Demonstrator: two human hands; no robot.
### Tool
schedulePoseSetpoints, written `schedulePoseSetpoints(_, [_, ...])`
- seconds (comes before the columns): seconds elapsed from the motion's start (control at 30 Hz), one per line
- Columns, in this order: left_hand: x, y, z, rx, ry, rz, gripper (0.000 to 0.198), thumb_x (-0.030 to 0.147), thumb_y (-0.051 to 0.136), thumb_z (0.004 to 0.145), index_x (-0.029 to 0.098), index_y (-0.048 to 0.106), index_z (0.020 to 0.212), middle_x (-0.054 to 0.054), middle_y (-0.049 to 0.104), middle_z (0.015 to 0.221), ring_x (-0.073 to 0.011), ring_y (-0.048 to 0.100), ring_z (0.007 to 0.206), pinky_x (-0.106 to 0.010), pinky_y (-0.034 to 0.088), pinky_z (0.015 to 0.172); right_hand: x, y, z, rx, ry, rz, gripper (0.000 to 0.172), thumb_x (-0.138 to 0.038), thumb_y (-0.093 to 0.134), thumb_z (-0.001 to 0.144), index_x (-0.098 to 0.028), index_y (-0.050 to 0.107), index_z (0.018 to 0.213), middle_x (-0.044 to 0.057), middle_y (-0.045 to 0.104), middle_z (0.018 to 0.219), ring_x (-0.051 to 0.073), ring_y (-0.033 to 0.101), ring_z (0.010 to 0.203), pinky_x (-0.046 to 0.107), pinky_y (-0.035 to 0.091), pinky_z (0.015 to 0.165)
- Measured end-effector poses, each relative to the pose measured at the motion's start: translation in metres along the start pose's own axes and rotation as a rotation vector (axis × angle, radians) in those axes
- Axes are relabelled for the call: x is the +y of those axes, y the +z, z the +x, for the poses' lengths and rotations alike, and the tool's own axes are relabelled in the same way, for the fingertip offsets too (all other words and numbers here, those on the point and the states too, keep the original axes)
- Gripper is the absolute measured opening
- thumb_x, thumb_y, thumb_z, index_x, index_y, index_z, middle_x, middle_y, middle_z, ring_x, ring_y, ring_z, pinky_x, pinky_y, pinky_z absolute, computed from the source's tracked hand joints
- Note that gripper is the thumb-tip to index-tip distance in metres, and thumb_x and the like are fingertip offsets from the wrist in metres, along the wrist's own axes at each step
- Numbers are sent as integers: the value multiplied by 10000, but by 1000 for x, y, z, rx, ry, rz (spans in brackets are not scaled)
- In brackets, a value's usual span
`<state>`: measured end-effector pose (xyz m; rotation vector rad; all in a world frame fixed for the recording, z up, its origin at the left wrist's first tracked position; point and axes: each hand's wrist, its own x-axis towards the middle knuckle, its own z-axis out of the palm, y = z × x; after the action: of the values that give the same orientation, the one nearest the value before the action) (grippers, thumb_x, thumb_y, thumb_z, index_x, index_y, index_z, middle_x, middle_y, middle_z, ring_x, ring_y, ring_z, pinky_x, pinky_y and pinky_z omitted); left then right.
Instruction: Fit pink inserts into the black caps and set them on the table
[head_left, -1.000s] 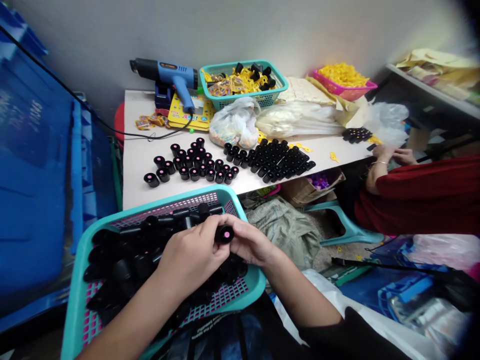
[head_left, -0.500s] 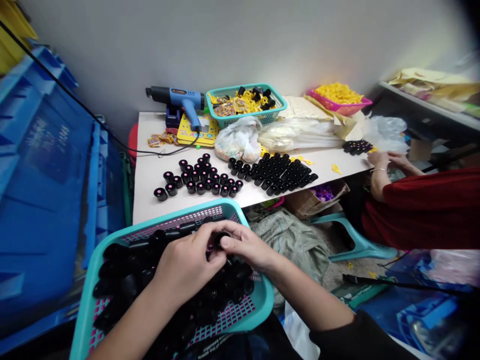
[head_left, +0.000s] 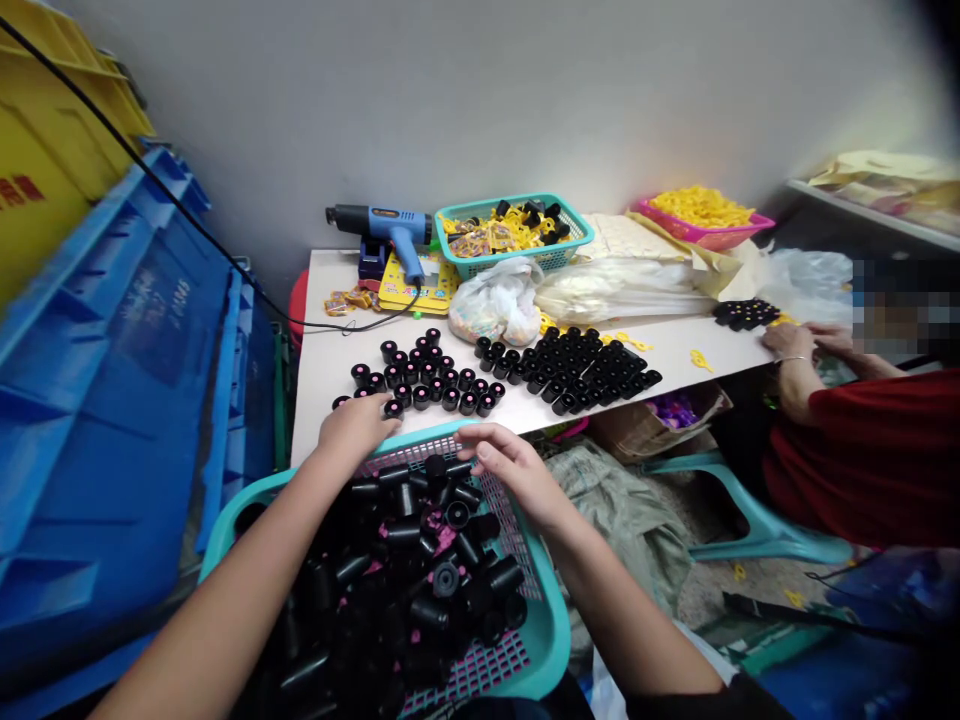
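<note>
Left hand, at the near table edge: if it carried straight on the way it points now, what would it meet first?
Most likely the nearest black plastic cylinder with a pink centre, standing on the white table just beyond the fingertips of the left hand. Depth is unclear, so they may already touch.

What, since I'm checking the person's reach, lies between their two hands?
In the head view, the teal basket's rim and pink mesh lie between the left hand and right hand, with black cylinders heaped just below.

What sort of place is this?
Probably a small manual assembly workshop: a heat gun on the table, rows of black plastic cylinders, and a teal basket heaped with more.
</note>
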<state>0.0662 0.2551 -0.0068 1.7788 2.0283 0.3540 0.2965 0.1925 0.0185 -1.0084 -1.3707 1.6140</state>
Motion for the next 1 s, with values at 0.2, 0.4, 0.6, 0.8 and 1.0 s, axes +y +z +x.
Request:
schedulePoseSetpoints(0.2, [15, -16, -36, 29, -33, -321, 567, 536, 333, 834, 145, 521, 1200, -89, 645, 769, -211, 605, 682, -323, 470, 596, -5, -1, 2, 20, -34, -135, 250, -354, 597, 810, -202, 624, 1006, 44, 648, 980, 154, 592, 875, 304, 450, 782])
schedulePoseSetpoints(0.4, [39, -19, -98, -509, -190, -1594, 531, 446, 225, 902, 94, 580, 1082, -112, 637, 907, -129, 600, 724, -315, 505, 806, -27, 26, 5, -32, -478, -652, 133, -243, 595, 815, -213, 683, 910, 49, 642, 901, 174, 540, 884, 349, 404, 835])
schedulePoseSetpoints(0.6, [46, -10, -121, -612, -157, -1665, 550, 455, 187, 901, 120, 519, 1185, -131, 567, 1178, -167, 576, 1009, -354, 426, 961, -29, 40, 1, -217, -530, -1045, 163, -304, 598, 818, -212, 719, 876, 63, 588, 876, 192, 446, 868, 339, 365, 793])
schedulePoseSetpoints(0.8, [41, -1, -126, -684, -239, -1693, 611, 519, 162, 887, 107, 535, 1142, -161, 572, 1174, -211, 574, 1034, -418, 412, 969, -28, 35, -5, -380, -540, -1147, 209, -324, 541, 859, -199, 707, 844, 70, 579, 905, 192, 431, 886, 330, 339, 787])
schedulePoseSetpoints(1.0, [41, -2, -123, -724, -214, -1783, 545, 502, 232, 880, 129, 561, 1102, -147, 611, 1092, -221, 571, 1020, -406, 478, 860, -26, 31, 1, -468, -447, -1014, 127, -235, 544, 853, -162, 635, 802, 42, 597, 814, 160, 488, 820, 302, 374, 780])
